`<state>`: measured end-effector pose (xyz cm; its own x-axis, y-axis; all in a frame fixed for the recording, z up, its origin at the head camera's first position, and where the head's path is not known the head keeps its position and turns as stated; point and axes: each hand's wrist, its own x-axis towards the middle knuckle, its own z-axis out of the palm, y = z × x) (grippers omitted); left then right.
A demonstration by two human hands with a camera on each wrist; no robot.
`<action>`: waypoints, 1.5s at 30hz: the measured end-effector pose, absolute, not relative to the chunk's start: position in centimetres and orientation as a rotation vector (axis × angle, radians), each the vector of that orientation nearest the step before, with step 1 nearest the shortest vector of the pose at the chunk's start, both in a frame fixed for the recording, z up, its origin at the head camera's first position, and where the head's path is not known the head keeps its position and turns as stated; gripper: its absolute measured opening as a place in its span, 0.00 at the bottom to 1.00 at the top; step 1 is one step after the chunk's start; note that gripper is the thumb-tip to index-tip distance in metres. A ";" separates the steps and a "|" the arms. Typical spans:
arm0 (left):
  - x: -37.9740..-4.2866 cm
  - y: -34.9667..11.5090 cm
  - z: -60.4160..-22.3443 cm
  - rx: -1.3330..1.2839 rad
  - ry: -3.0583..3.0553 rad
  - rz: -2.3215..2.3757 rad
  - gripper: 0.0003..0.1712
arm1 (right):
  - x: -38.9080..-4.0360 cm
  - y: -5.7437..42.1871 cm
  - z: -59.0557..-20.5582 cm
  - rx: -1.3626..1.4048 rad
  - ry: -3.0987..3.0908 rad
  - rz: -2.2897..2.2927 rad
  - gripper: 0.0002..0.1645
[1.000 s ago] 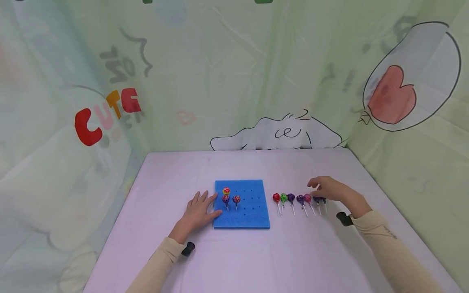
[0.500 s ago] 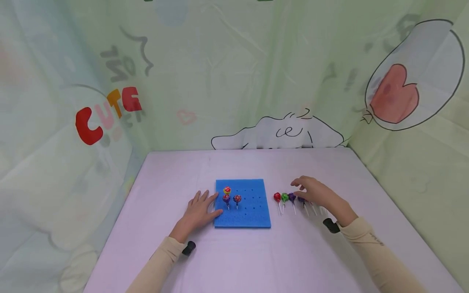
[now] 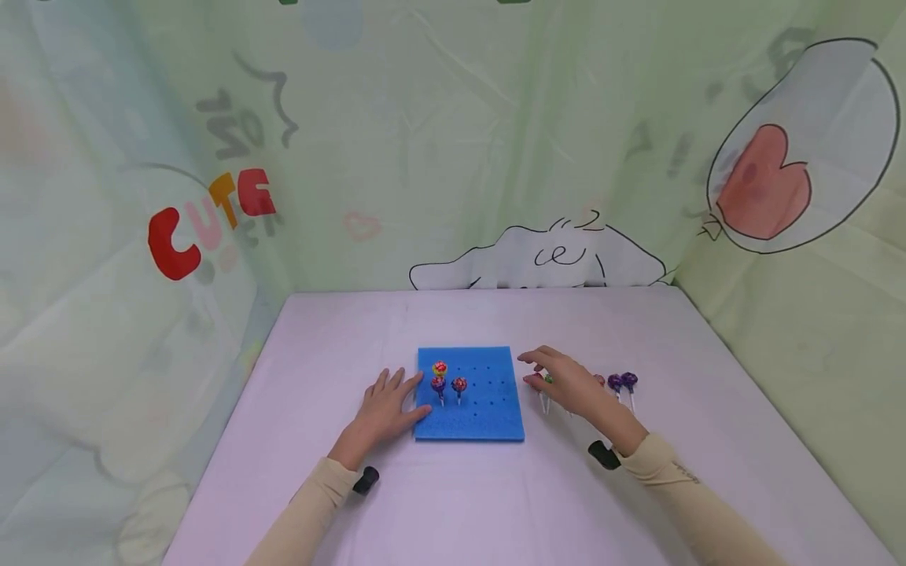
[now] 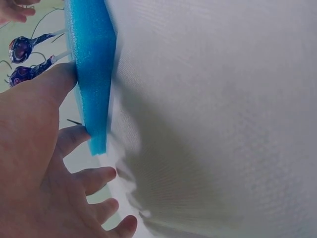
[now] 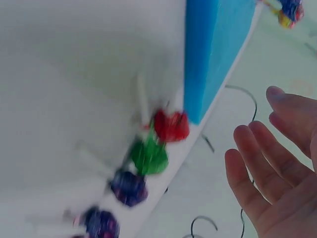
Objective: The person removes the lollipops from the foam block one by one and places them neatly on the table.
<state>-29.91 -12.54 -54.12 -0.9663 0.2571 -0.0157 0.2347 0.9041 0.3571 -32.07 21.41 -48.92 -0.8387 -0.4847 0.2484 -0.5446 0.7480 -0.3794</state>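
My left hand (image 3: 382, 413) rests with spread fingers at the left edge of a blue foam board (image 3: 488, 428). In the left wrist view its thumb and index finger touch the foam. Three lollipops stand upright in the board: a red-and-yellow one (image 3: 440, 368), a purple one (image 3: 438, 385) and a reddish one (image 3: 459, 384). My right hand (image 3: 569, 385), fingers loosely bent and holding nothing, hovers over a row of lollipops and hides part of it. Beneath it, in the right wrist view, lie a red lollipop (image 5: 171, 125), a green lollipop (image 5: 150, 156) and a dark purple lollipop (image 5: 129, 187).
Two purple lollipops, one (image 3: 614, 382) beside another (image 3: 629, 380), lie at the row's right end. Small holes dot the board's surface. A pale table (image 3: 467, 503) carries everything, with printed curtains (image 3: 453, 157) hanging behind and at both sides.
My right hand has moved left along the lollipop row, from its right end to its left end near the board. My left hand has stayed at the board's edge.
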 end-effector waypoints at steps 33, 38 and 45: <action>-30.2 -12.7 -54.2 0.411 3.009 0.543 0.41 | -32.3 11.9 -50.3 1.312 -2.547 0.557 0.22; -30.3 -12.7 -54.2 0.423 3.017 0.560 0.41 | -32.4 11.9 -50.3 1.294 -2.536 0.563 0.22; -30.4 -12.7 -54.4 0.407 3.012 0.543 0.42 | -32.5 12.0 -49.4 1.224 -2.580 0.596 0.21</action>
